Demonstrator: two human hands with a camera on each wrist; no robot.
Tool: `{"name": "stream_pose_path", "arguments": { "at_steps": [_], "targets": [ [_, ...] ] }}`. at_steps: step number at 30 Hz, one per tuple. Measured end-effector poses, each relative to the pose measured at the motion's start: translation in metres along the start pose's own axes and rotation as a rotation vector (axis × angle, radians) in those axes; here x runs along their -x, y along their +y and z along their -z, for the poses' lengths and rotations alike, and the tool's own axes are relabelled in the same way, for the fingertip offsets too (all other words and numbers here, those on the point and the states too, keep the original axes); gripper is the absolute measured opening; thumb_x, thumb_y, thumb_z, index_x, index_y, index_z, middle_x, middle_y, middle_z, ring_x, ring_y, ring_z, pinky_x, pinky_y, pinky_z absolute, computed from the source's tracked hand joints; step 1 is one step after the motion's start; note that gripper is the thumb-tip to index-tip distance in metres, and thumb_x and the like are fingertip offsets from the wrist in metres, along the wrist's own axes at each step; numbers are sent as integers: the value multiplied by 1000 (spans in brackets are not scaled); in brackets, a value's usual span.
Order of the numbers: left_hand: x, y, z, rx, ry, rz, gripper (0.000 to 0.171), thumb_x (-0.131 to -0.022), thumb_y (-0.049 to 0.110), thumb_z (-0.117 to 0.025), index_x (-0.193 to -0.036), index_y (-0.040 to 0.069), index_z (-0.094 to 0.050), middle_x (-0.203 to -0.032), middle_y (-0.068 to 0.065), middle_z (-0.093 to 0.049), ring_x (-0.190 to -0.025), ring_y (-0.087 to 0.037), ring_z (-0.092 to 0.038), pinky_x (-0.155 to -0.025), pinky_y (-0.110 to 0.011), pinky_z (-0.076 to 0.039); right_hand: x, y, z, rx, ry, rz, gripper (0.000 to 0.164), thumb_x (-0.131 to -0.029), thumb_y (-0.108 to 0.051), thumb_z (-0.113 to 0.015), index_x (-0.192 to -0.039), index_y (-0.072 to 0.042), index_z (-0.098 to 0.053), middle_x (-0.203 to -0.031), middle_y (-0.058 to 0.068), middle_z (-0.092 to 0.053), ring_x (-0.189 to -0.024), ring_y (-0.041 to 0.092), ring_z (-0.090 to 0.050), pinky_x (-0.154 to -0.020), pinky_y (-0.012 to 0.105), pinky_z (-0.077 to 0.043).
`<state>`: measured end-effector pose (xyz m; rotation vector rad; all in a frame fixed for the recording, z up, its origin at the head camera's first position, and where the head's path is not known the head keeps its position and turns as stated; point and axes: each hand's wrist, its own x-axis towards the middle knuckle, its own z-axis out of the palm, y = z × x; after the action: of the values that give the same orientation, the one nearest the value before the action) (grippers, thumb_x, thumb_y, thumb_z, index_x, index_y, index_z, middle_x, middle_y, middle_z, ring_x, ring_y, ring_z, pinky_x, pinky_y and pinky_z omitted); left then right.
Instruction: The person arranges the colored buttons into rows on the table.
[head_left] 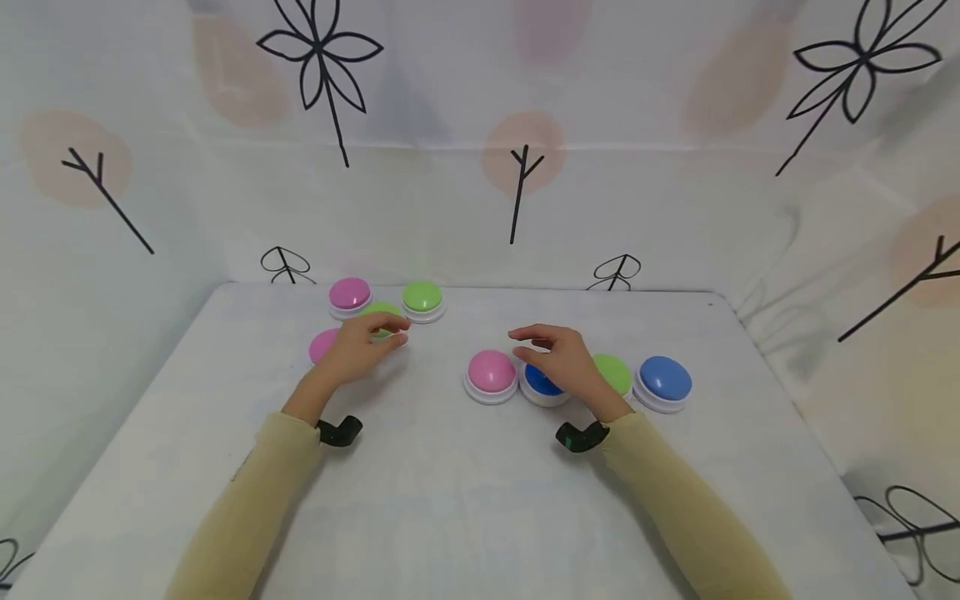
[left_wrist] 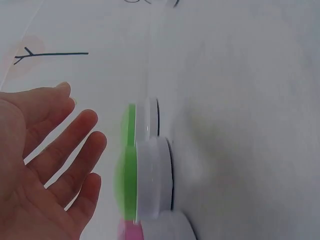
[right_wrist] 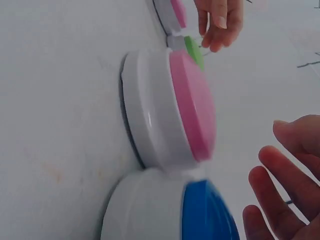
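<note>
My left hand hovers over the back left cluster of round push buttons, fingers loosely bent, holding nothing. It partly hides a green button and a pink button. A magenta button and another green button stand behind. Above the right row, my right hand hangs with relaxed fingers and grips nothing. Beneath it a blue button is partly covered. A pink button adjoins that one on the left; a green button and a second blue button sit to the right.
All the buttons have white round bases and stand on a white table. Behind and beside it hangs a pale cloth printed with black plant drawings. A black wrist piece sticks out from the left sleeve, another from the right.
</note>
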<state>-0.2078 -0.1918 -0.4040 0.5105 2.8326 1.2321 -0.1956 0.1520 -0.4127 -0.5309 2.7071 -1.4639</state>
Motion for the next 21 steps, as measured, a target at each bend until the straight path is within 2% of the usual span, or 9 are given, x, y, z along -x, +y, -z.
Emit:
{"name": "stream_pose_path", "arguments": {
  "at_steps": [4,6,9,14,18,21],
  "targets": [
    [16,-14,18,-49,54,51,31,-90,32,-63,-116,17,-64,-112,-1,-62,-98,-23,-51,-83,-41,-44,-11,-11,-19,-31,-36,57,27,-85,-24,-70,-111,-17,-69,-112,-5,-66,-113,14,-54,-98,38,-44],
    [25,-20,26,-65,81,69,30,-89,31,-63,-116,17,-64,-114,-2,-61,-95,-23,-51,-80,-39,-45,-16,-18,-28,-43,-55,80,27,-85,-23,-70,-111,-18,-69,-111,-7,-66,-112,12,-55,-97,36,-44],
    [33,-28,35,-71,113,79,30,-90,29,-63,-117,17,-63,-123,-3,-57,-105,-25,-51,-87,-44,-47,-22,-27,-41,-73,-82,94,26,-84,-21,-71,-110,-18,-69,-110,-8,-66,-111,10,-55,-96,34,-45],
    [40,-41,45,-89,148,55,34,-91,30,-61,-119,11,-62,-135,-8,-49,-126,-32,-39,-97,-56,-38,-34,-40,-63,-55,-139,95,25,-85,-23,-70,-110,-21,-69,-110,-7,-66,-110,13,-55,-94,32,-46],
    [42,-52,50,-117,151,70,41,-90,35,-61,-123,10,-60,-139,-10,-45,-130,-35,-34,-99,-58,-34,-44,-49,-83,-73,-201,116,27,-86,-23,-68,-113,-20,-68,-113,1,-66,-111,20,-56,-94,30,-46],
    [44,-59,52,-118,132,98,45,-90,37,-61,-126,11,-57,-141,-12,-43,-131,-36,-32,-100,-57,-34,-52,-56,-101,-104,-231,155,27,-86,-23,-68,-112,-18,-68,-113,4,-66,-109,19,-57,-92,28,-47]
  ]
}}
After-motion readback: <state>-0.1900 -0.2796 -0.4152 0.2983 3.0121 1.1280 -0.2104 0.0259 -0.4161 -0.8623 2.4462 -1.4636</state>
